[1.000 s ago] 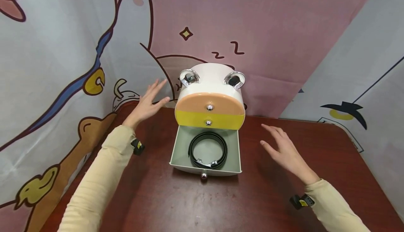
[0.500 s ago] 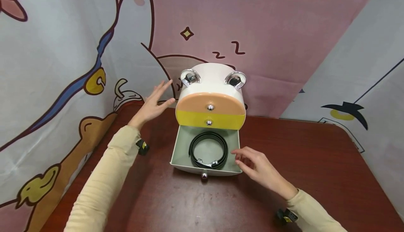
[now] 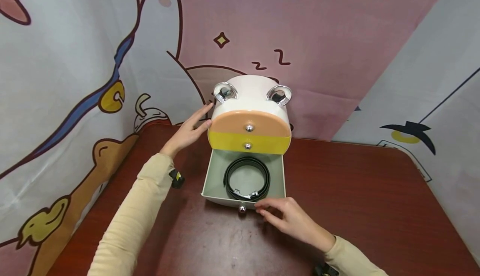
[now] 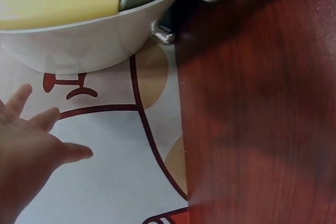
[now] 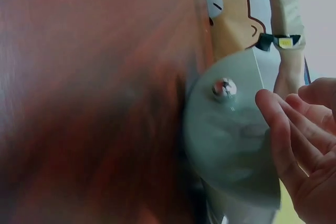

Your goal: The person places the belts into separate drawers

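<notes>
A small white cabinet with silver-ringed eyes stands at the back of the table, its orange and yellow drawers pushed in. Its bottom drawer, pale green, is pulled out and holds a coiled black belt with a silver buckle. My left hand has its fingers spread, with the tips right at the cabinet's left side. My right hand is at the drawer's front right, index fingertip at the front rim, fingers loosely bent and gripping nothing. In the right wrist view the drawer's silver knob is apart from the fingers.
The reddish-brown wooden table reaches out on both sides of the cabinet. A printed cartoon cloth hangs right behind it and along the left. Silver feet show beneath the cabinet in the left wrist view.
My left hand has moved right, up to the cabinet's side. My right hand has come in from the right to the drawer's front edge. Cabinet, drawer and belt have stayed put.
</notes>
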Motion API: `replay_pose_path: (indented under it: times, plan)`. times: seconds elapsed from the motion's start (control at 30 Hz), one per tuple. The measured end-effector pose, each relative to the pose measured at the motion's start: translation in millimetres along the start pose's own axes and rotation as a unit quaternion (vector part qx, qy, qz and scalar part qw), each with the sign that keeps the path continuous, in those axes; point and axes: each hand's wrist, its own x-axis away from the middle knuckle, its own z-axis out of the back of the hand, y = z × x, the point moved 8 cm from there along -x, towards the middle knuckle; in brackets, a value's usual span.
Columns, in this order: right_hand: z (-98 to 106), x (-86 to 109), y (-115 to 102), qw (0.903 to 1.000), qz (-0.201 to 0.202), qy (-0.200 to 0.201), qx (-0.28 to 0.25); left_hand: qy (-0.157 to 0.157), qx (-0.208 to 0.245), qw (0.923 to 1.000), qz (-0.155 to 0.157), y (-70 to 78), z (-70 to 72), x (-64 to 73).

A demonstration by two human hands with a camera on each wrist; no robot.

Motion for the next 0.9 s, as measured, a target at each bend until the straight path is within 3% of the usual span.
replay_pose_path:
  times: [0.17,0.27,0.43,0.53,0.73,0.9]
  plan:
    - [-16,1.2,3,0.9998,-0.012,-0.011,-0.01,-0.026,0.05,0.9981,0.025,12.8,-6.1,5.0]
    - [-26,2.5,7,0.9982,-0.035,-0.022,-0.043,-0.035,0.068,0.9964,0.037,18.1,-8.1,7.9]
    - [-41,4.3,14,0.9945,-0.064,-0.037,-0.074,-0.029,0.077,0.9961,0.033,-2.6,-12.9,3.9]
    - [-45,4.9,19,0.9962,-0.066,-0.034,-0.046,-0.025,0.077,0.9965,0.024,-12.5,-15.6,1.2]
    - [-45,4.0,24,0.9971,-0.041,0.001,0.064,-0.012,0.084,0.9963,0.009,-12.3,-13.6,-0.8]
    - [-45,2.9,28,0.9971,-0.064,0.023,0.035,0.001,0.067,0.9977,0.008,-6.4,-11.0,-2.5]
